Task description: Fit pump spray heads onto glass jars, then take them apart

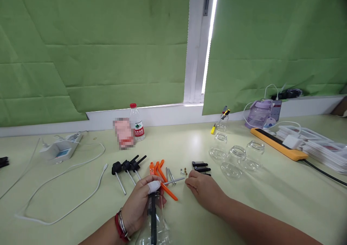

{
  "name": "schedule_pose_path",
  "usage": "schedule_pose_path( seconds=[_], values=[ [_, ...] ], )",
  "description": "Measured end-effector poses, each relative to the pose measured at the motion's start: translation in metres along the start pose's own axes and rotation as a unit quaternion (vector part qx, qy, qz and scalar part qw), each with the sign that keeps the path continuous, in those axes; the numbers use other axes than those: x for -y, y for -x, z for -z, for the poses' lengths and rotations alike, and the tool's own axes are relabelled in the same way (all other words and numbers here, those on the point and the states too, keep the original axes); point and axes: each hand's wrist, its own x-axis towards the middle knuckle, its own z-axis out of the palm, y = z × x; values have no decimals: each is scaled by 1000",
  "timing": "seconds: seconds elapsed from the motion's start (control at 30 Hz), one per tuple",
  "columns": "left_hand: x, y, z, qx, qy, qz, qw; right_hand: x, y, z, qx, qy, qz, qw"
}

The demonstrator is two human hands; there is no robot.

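Left hand (pixel 142 200) closed around the neck of a bottle (pixel 162 225), its fingers also retaining an orange lever (pixel 170 192) and a rod (pixel 176 181); bottle is low at centre, its base out of frame, so contact with the desk (pixel 298 196) cannot be confirmed. Right hand (pixel 204 189) narrow, fingertips pinched at the rod's tip; whether they grip anything cannot be told. Neck grip presumably serves to steady the bottle while leaving the rod exposed to the other hand. Loose levers (pixel 161 169), pins (pixel 170 176), small parts (pixel 185 171) and black clips (pixel 200 168) lie grouped by kind just beyond the hands, apparently for short reaches. Black heads (pixel 126 165) lie to the left, a cable plug (pixel 105 167) beside them. Clearance judged tightest forward, where small parts nearly meet the right fingers; sideways, three jars (pixel 230 169) stand apart from the right forearm. Far edge of the desk meets the wall, well beyond the work; near edge not visible
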Motion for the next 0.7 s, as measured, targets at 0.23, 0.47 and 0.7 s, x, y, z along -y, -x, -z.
schedule_pose_path(
  seconds=[0.23, 0.47, 0.7],
  values=[
    [0, 1, -1, -1, 3, 3, 1000, -6, -1, -3, -39, -16, -30, 999],
    [2, 0, 1, 7, 2, 0, 1000, -5, -3, -1, -16, 1, -31, 999],
    [2, 0, 1, 7, 4, 0, 1000, -2, -1, 0, -8, 30, -7, 1000]
  ],
)
